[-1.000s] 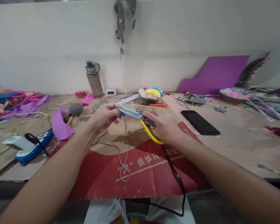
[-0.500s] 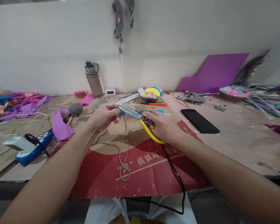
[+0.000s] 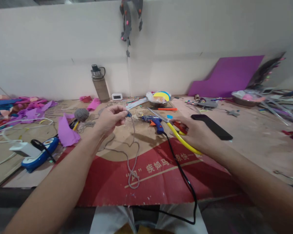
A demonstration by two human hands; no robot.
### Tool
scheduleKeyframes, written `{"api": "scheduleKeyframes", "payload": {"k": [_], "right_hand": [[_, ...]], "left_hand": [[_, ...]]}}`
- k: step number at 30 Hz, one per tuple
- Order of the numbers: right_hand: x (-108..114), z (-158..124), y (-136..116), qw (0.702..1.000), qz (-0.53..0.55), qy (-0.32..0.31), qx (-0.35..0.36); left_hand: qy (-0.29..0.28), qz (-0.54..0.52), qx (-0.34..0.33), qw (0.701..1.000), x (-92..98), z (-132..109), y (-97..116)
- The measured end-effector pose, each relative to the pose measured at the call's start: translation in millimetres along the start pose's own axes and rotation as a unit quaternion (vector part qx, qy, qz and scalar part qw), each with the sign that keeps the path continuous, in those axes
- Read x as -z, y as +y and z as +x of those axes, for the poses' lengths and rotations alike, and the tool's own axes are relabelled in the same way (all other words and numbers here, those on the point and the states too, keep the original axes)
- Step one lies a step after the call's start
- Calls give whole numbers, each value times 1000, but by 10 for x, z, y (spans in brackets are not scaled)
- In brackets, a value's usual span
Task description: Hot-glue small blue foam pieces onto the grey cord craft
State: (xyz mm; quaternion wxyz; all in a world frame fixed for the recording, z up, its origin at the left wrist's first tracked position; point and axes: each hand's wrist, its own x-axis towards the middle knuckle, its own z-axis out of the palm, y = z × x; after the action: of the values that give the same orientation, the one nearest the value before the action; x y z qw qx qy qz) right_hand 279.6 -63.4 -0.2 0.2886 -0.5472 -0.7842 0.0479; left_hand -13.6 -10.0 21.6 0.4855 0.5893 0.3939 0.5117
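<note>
**A:** What is changing from half a second ago?

**B:** The right hand (image 3: 197, 135) is pulling away to the right and taking the scissors (image 3: 173, 128) with it. Before, the blades were lying up against the left hand's fingers, across the string (image 3: 134, 133). Now they are well apart from it, and the blue glue gun (image 3: 156, 123) is showing between the two hands.

**A:** Which way are the scissors pointing?

**B:** Their long axis is running from the yellow handles at the near right up to the tips at the far left. They are hanging over the glue gun, above the red cardboard (image 3: 161, 182).

**A:** And the hands?

**B:** The right one is wrapping around the handles. The left hand (image 3: 109, 119) is pinching the top of the string between thumb and fingers. The string is trailing down from there and looping on the cardboard.

**A:** Anything hard to make out?

**B:** The blades are reading as one thin line, so whether they are parted is unclear. A small blue bit at the left fingertips is too small to identify. The right hand is covering the near edge of the phone (image 3: 215, 128). The glue gun's black cord (image 3: 183, 175) is dropping over the table edge.
</note>
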Motion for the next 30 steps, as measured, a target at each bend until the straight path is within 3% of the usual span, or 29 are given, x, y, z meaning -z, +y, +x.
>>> {"api": "scheduleKeyframes", "payload": {"k": [7,12,14,16,18,20,24,27,30], "right_hand": [[186,-388,583,991,-90,-64,-73],[259,-429,754,980,-145,-138,-13],[289,-397,663,979,-157,-129,29],[293,-326,430,986,-149,-55,52],[235,-203,77,995,-66,58,38],[85,-28,-315,993,59,101,27],[-420,375,-839,955,290,54,-21],[-741,566,-886,915,395,12,-78],[-846,603,-788,906,413,18,-90]], "left_hand": [[14,-3,8,1000,-61,40,-14],[35,-31,39,998,-94,44,-32],[41,-30,43,998,-97,38,-41],[46,-17,36,998,-101,33,-54],[47,4,19,999,-108,33,-77],[43,27,0,999,-118,36,-107],[37,44,-21,998,-145,31,-154],[32,39,-22,998,-170,11,-144],[24,8,4,1000,-197,-9,-108]]}}
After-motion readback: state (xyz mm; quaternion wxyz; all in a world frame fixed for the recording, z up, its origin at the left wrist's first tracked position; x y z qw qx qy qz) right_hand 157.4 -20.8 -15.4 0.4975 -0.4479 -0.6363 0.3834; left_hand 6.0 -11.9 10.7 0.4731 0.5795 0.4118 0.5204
